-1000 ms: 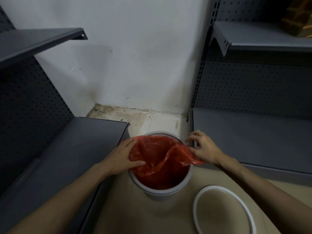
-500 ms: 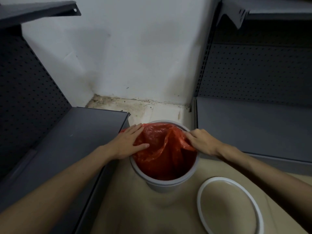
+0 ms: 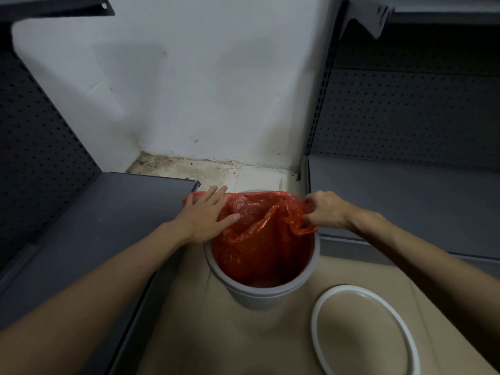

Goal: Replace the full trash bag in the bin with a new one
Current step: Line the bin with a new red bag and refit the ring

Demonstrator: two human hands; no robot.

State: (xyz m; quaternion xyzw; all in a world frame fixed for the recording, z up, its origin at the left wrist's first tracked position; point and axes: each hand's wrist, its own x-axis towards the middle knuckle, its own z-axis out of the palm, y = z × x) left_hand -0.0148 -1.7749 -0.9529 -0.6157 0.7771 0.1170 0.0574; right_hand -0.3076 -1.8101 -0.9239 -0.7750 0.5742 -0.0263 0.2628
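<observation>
A round grey plastic bin [image 3: 266, 295] stands on the beige tiled floor [image 3: 230, 334] in a corner between two dark grey metal shelving units, just below a stained white wall [image 3: 203, 77]. Inside it hangs a thin, translucent red-orange plastic bag [image 3: 259, 239], crinkled and glossy, lining the bin's inner wall down to the bottom. Its mouth is only partly spread: the far and left edges lie over the rim, while the right side sags inward in a loose fold. The near rim of the bin is bare grey.

The left hand [image 3: 205, 215] lies flat with fingers spread apart, palm pressing the bag's edge down over the bin's left rim, next to the low left shelf [image 3: 94, 226]. The right hand [image 3: 326, 211] is closed in a pinch on the bag's right edge, holding a bunched piece of film at the right rim, close to the low right shelf [image 3: 405, 196].

A white plastic ring [image 3: 318, 345] lies flat on the floor to the right of the bin, apart from it.

No brand, label or writing can be read on the bin, the bag or the shelves.
</observation>
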